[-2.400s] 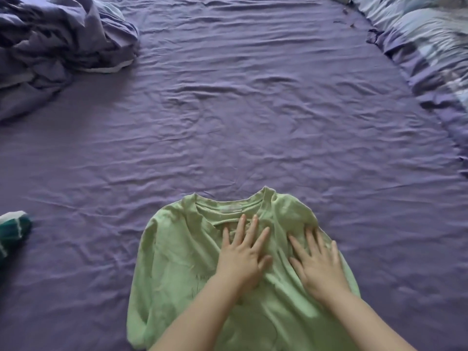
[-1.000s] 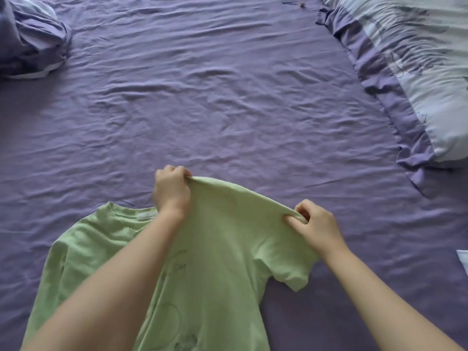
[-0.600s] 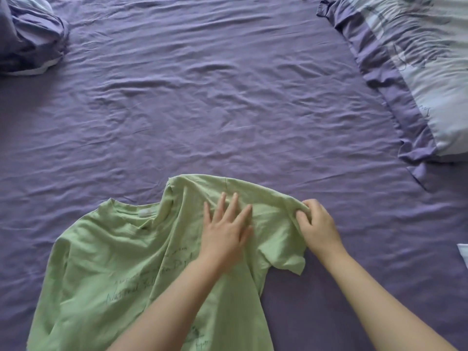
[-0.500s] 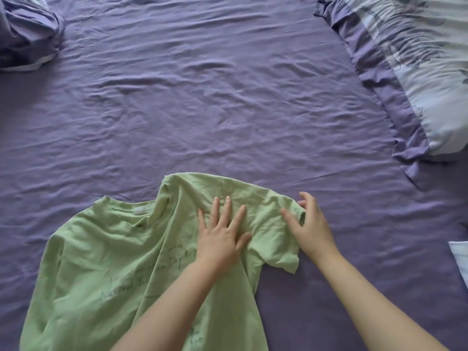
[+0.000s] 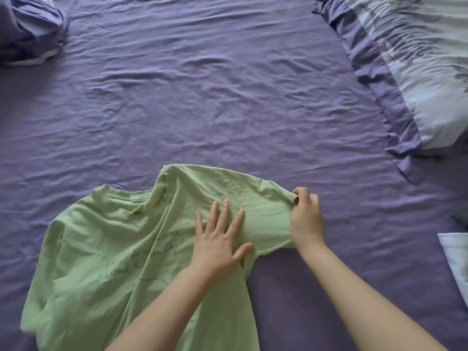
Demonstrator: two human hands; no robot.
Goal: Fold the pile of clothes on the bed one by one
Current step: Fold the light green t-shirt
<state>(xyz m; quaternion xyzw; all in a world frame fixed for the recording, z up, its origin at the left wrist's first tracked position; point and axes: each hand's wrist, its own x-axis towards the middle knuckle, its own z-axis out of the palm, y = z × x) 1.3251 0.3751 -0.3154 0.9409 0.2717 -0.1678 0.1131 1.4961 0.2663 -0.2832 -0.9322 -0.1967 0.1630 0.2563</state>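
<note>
A light green T-shirt (image 5: 106, 249) with dark handwritten lettering lies on the purple bed sheet (image 5: 202, 97), its collar toward the far left. Its right sleeve (image 5: 253, 196) is spread out to the right. My left hand (image 5: 217, 241) lies flat on the shirt near the sleeve seam, fingers apart. My right hand (image 5: 306, 216) pinches the sleeve's outer hem between thumb and fingers.
A pillow (image 5: 417, 64) with a purple border lies at the right. A bunched purple quilt (image 5: 27, 29) sits at the far left corner. A white cloth corner (image 5: 455, 254) shows at the right edge.
I lifted the shirt's right side, laid it down and spread the sleeve. My left hand went flat on the cloth. My right hand, briefly flat, now pinches the sleeve hem again.
</note>
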